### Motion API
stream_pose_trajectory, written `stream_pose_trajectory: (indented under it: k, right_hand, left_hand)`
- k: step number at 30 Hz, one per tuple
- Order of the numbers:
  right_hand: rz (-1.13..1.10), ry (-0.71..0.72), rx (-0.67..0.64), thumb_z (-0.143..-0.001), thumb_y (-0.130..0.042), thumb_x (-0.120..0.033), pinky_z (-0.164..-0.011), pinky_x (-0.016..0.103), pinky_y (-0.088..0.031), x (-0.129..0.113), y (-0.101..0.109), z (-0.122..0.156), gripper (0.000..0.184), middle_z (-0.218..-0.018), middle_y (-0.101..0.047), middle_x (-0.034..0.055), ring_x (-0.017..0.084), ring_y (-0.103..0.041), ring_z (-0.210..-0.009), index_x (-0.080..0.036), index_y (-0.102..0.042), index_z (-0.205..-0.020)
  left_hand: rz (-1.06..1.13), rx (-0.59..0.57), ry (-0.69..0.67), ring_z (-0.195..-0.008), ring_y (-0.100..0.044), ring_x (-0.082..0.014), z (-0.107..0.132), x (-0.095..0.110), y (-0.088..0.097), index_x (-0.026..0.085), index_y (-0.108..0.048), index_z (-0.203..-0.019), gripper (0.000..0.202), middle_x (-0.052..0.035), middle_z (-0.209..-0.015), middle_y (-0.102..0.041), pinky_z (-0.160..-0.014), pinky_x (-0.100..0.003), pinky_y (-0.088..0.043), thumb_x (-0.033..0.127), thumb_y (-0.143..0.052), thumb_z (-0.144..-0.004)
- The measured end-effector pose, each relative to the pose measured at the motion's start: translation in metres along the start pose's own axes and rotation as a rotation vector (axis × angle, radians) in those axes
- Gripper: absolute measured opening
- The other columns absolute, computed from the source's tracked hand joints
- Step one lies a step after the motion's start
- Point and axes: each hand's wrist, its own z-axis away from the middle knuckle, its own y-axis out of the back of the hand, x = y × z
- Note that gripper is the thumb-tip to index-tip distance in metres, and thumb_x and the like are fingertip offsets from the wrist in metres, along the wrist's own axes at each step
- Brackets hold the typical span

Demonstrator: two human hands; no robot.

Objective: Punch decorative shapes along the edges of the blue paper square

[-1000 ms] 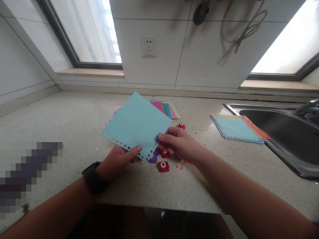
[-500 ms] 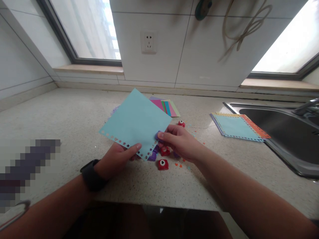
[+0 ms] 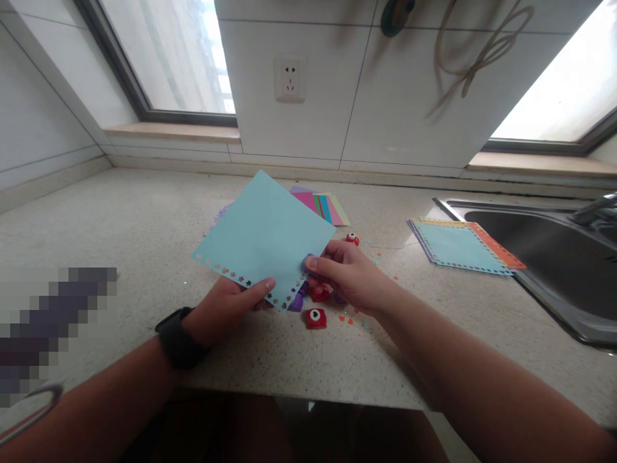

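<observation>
A light blue sheet of paper [image 3: 263,225] is held up above the counter, tilted with one corner pointing away from me. Small punched shapes, such as flowers and hearts, run along its two near edges. My left hand [image 3: 241,297] pinches the near edge, thumb on top and fingers underneath. At the right edge, my right hand [image 3: 344,273] grips a purple craft punch [image 3: 308,261], its thumb pressed on the top. Below lie a red punch with a heart mark [image 3: 316,318], another red punch [image 3: 319,293] and a purple punch [image 3: 295,302], partly covered by the paper.
Coloured paper sheets [image 3: 332,210] lie behind the held sheet. Punched sheets [image 3: 457,245] are stacked beside the steel sink [image 3: 554,276] at right. One more red punch [image 3: 352,238] sits behind my right hand, and orange paper bits [image 3: 346,319] are scattered nearby.
The purple punch and my right hand have shifted very slightly along the paper's right edge, if at all; the view has moved a little. Both hands keep their hold.
</observation>
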Motion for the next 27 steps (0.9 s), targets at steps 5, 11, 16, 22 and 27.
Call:
stream_pose_trajectory:
  k: [5, 11, 16, 22, 27]
  right_hand:
    - [0.01, 0.031, -0.029, -0.081, -0.076, -0.041, -0.045, 0.021, -0.037, 0.0, 0.0, 0.001, 0.032, -0.064, -0.06, -0.0004, 0.008, -0.052, -0.051, -0.017, -0.057, -0.083]
    - [-0.016, 0.002, -0.017, -0.081, -0.076, -0.043, -0.048, 0.023, -0.041, 0.005, 0.005, -0.002, 0.032, -0.068, -0.063, 0.0011, 0.012, -0.058, -0.056, -0.018, -0.056, -0.082]
    - [-0.038, 0.073, 0.014, -0.082, -0.075, -0.042, -0.057, 0.028, -0.047, 0.002, 0.011, -0.003, 0.03, -0.072, -0.064, 0.0013, 0.013, -0.06, -0.062, -0.019, -0.056, -0.078]
    - [-0.056, 0.145, 0.156, -0.079, -0.075, -0.041, -0.062, 0.029, -0.049, -0.008, 0.022, -0.004, 0.026, -0.08, -0.065, 0.003, 0.013, -0.059, -0.064, -0.017, -0.065, -0.082]
    - [0.067, 0.234, 0.276, -0.082, -0.071, -0.043, -0.063, 0.03, -0.046, -0.006, 0.031, -0.007, 0.025, -0.076, -0.064, 0.0012, 0.013, -0.055, -0.063, -0.019, -0.065, -0.081]
  left_hand:
    - [-0.054, 0.023, 0.042, -0.063, -0.057, -0.0188, 0.001, 0.003, 0.0, 0.021, -0.058, -0.052, 0.039, -0.0017, -0.06, -0.065, -0.067, -0.033, -0.048, 0.049, -0.066, -0.079]
    - [-0.051, 0.043, 0.027, -0.06, -0.059, -0.0193, 0.001, 0.007, -0.002, 0.023, -0.056, -0.048, 0.04, -0.0012, -0.057, -0.065, -0.068, -0.034, -0.05, 0.047, -0.066, -0.078]
    - [-0.013, 0.07, 0.051, -0.063, -0.062, -0.0203, 0.0, 0.002, -0.001, 0.023, -0.056, -0.048, 0.042, -0.0026, -0.058, -0.068, -0.071, -0.034, -0.05, 0.048, -0.067, -0.08]
    - [0.042, 0.072, 0.043, -0.058, -0.058, -0.0177, -0.001, 0.002, -0.002, 0.022, -0.057, -0.052, 0.037, -0.0002, -0.055, -0.064, -0.065, -0.032, -0.047, 0.044, -0.065, -0.081]
    - [0.017, 0.089, 0.09, -0.06, -0.059, -0.0191, -0.001, 0.006, -0.004, 0.023, -0.054, -0.046, 0.042, -0.0021, -0.056, -0.065, -0.067, -0.034, -0.047, 0.047, -0.063, -0.079]
